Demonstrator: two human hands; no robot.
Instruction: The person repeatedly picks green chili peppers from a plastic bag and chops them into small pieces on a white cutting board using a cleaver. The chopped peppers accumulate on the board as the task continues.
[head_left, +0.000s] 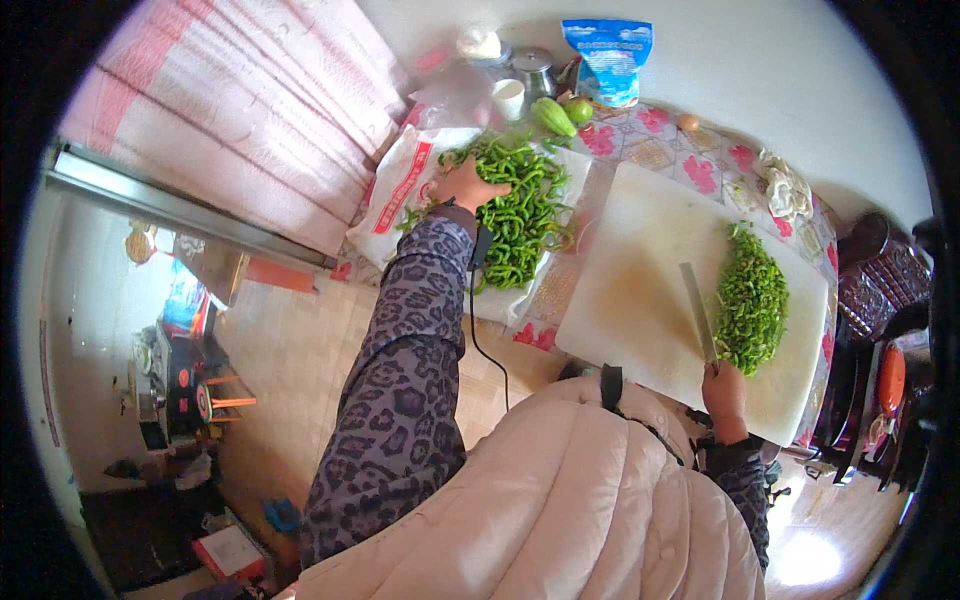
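Observation:
My left hand (466, 187), fingers spread, rests on the left edge of a heap of long green chili peppers (525, 217). The peppers lie on a white plastic sack (390, 180) with red print. My right hand (724, 390) grips the handle of a kitchen knife (699, 311), its blade pointing away from me over a white cutting board (637, 225). Just right of the blade lies a long pile of chopped green peppers (752, 300) on the board.
A floral tablecloth (701, 172) covers the table. Along the wall stand a white cup (509, 99), a metal canister (534, 71) and a blue bag (611, 60), with a pale green vegetable (553, 118) nearby. An egg (687, 121) and a crumpled cloth (784, 187) lie farther right.

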